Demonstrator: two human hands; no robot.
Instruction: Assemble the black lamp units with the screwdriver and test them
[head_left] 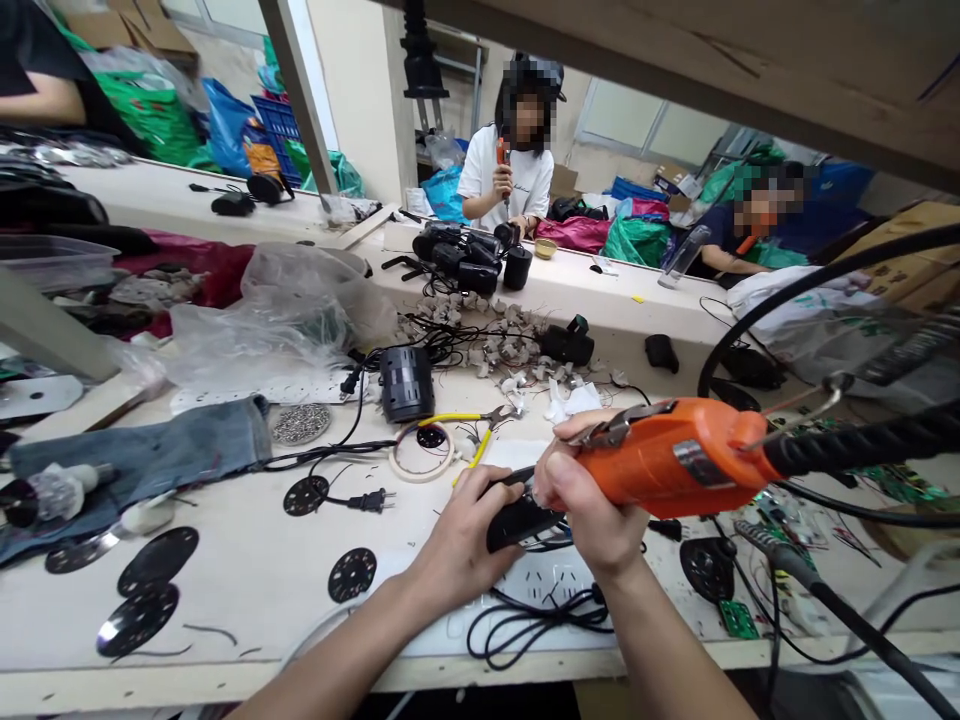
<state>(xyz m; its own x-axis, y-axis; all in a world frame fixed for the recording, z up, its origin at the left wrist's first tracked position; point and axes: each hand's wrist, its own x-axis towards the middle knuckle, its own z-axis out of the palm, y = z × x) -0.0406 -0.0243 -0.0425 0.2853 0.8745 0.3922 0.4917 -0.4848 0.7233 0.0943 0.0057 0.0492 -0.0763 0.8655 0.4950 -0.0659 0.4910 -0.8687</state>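
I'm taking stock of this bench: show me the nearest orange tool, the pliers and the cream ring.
Orange tool (656, 462), head view: middle of its body.
Pliers (450, 417), head view: upper yellow handle.
Cream ring (421, 476), head view: lower rim.

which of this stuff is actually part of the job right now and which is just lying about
In hand:
- orange power tool, in the right hand
- black part, in the left hand

Apparently just lying about:
- yellow-handled cutters
- tape roll
- denim cloth
- small green circuit board
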